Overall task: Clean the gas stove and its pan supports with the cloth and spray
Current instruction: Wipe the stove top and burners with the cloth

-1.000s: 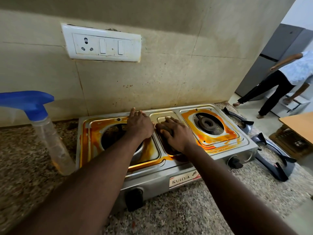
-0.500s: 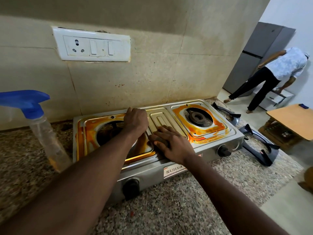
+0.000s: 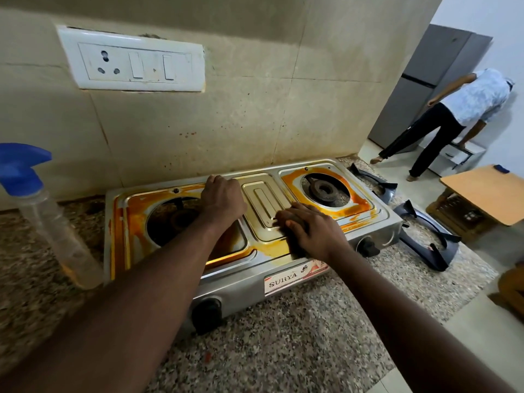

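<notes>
The steel two-burner gas stove (image 3: 241, 286) stands on the granite counter, its top smeared with orange grease around both burner wells. My left hand (image 3: 222, 201) rests on the top between the left well and the centre panel, fingers bent down, holding nothing. My right hand (image 3: 310, 232) presses a dark cloth (image 3: 296, 248) flat on the front of the centre panel; the hand hides most of the cloth. Two dark pan supports (image 3: 432, 239) (image 3: 378, 184) lie on the counter right of the stove. The spray bottle (image 3: 54, 222), clear with a blue trigger, stands at the stove's left.
Behind the stove is a tiled wall with a white switch plate (image 3: 133, 62). The counter (image 3: 283, 341) ends at the right, past the pan supports. Beyond it are a wooden table (image 3: 487, 194), a grey fridge (image 3: 419, 89) and a person (image 3: 453, 114) bending over.
My right hand has slid the cloth from the middle of the centre panel toward the stove's front edge. My left hand has stayed put, its fingers now bent.
</notes>
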